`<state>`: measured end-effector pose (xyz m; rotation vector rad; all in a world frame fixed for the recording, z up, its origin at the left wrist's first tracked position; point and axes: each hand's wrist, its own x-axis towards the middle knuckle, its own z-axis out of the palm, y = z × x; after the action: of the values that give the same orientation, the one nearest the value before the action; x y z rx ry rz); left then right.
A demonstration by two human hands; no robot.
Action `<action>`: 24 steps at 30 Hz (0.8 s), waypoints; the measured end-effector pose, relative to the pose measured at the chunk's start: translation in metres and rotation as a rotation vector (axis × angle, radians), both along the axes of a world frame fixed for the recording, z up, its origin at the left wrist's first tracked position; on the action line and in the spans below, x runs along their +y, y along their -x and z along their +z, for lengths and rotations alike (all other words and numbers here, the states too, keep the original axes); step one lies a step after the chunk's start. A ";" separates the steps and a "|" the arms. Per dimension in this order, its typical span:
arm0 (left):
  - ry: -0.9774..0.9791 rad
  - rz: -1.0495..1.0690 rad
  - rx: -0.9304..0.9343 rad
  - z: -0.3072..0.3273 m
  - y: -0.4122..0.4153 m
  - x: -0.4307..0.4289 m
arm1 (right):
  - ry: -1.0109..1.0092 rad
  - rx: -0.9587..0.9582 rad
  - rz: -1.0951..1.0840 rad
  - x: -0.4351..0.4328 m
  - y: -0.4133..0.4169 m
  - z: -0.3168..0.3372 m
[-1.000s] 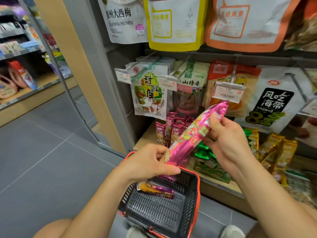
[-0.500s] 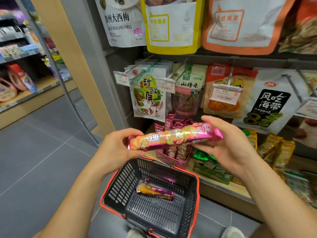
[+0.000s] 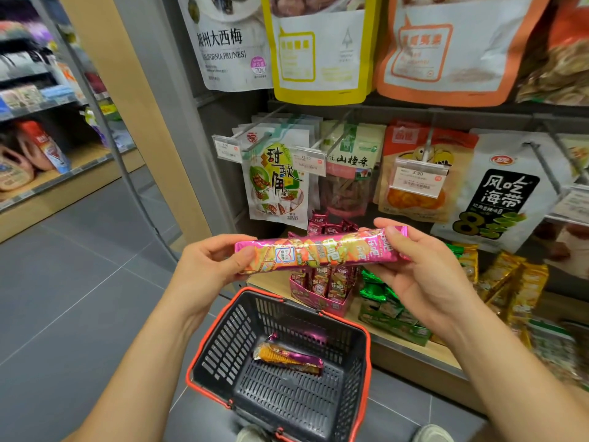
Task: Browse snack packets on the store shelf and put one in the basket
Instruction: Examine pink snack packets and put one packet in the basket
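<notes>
above one basket (image 3: 361,352), one pink packet (image 3: 318,252) between two hands

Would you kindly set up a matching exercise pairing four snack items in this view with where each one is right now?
Items:
1. pink packet
2. orange and purple packet
3. prunes bag
4. green packets

Places:
A. hanging in the top row
B. on the wooden shelf
C. lying in the basket
D. held level between the left hand and right hand

Pairs: 1-D, 2-C, 3-A, 4-B
</notes>
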<state>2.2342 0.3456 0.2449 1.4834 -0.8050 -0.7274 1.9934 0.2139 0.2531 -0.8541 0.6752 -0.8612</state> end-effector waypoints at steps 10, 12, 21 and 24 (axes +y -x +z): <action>-0.221 0.122 -0.512 -0.016 -0.001 -0.008 | 0.291 0.225 0.051 0.005 0.001 -0.003; -0.296 0.058 -0.588 -0.019 0.002 -0.009 | 0.446 0.377 0.017 0.004 0.002 -0.004; -0.399 -0.117 -0.928 -0.019 0.014 -0.012 | 0.600 0.350 0.128 0.005 0.010 -0.001; -0.344 -0.208 -1.126 -0.024 0.028 -0.017 | 0.671 0.380 0.096 0.005 0.007 -0.002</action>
<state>2.2057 0.3285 0.2213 2.1486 -1.7533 -0.1013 1.9861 0.2185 0.2511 -1.6706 0.6700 -0.8544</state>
